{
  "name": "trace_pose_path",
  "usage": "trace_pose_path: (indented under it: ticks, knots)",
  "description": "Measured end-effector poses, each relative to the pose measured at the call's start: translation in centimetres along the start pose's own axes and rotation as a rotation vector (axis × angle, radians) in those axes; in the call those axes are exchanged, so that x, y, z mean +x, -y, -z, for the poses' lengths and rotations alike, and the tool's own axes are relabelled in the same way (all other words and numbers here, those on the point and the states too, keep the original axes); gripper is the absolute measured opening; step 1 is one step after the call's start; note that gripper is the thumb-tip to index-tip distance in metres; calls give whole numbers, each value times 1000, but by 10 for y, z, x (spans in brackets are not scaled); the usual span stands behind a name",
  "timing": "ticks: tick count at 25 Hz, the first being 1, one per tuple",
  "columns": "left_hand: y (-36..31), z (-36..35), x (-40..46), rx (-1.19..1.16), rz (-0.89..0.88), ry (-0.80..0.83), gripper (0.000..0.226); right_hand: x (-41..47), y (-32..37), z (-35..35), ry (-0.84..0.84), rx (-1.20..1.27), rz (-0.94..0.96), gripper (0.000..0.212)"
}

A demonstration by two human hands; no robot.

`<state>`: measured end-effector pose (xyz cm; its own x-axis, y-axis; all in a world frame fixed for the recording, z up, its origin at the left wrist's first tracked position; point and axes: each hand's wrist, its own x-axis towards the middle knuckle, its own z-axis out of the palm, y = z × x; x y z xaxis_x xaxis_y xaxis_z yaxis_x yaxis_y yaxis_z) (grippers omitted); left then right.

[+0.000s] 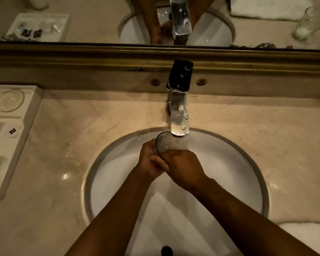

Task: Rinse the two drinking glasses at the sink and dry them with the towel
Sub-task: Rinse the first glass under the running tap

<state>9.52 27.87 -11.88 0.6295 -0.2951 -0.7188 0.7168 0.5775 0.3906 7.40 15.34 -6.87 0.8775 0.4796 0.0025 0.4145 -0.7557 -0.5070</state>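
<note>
Left hand [149,159] fingers curl round left side of clear round drinking glass [164,145]. Right hand [183,167] covers its near right side; grip hidden, cannot tell. Glass centred over white oval sink [248,163], tilted, long axis running near-to-far, mouth pointing far-left and up, under chrome tap spout [179,117]. Both hands equally close. White towel [307,235] lies near right on beige marble table [81,126]. Second glass visible only as mirror reflection, far right.

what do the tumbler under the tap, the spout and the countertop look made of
Clear round tumbler: smooth glass or clear plastic; the basin shows through it. Shiny flat spout: polished metal with mirror-like reflections. Beige veined countertop: glossy marble or similar stone.
</note>
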Motion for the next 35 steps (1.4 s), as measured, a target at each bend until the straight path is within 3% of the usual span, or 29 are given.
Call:
trace_pose_path:
  ticks: [4, 7, 10, 13, 16, 19, 23, 25, 27, 33, 35]
  knots:
    - [-21, -1, 3, 107, 204, 13, 31, -4, -24, 7, -35, -138, 259, 39]
    - [-26, 2, 5, 200, 266, -22, 42, -4, -36, 7, 36, -64, 278, 41]
    - [-24, -3, 6, 164, 155, -62, 39, -6, -16, -4, -69, -20, 92, 33]
    - [-9, -15, 5, 116, -28, -162, 24, -5, 17, -13, -167, 176, -286, 35]
    - [-1, -3, 13, 88, -81, -164, 37, 0, 31, -11, -166, 210, -432, 38]
    - [-8, 0, 15, 57, 31, -109, 34, 3, 13, -3, -124, -46, -125, 43]
    - [-23, 0, 3, 163, 245, 2, 24, 5, -32, 8, -93, -151, 420, 36]
    - [-29, -2, 0, 262, 324, 15, 28, 4, -50, 9, -56, -141, 503, 44]
    - [-29, -2, 1, 269, 315, -32, 33, 1, -56, 3, -70, -139, 442, 49]
    - [-11, -5, -5, -31, 117, -76, 54, 6, -23, -10, -331, -73, 157, 36]
    - [-4, -1, 0, 16, 25, -129, 51, 8, -6, -15, -299, 2, -52, 40]
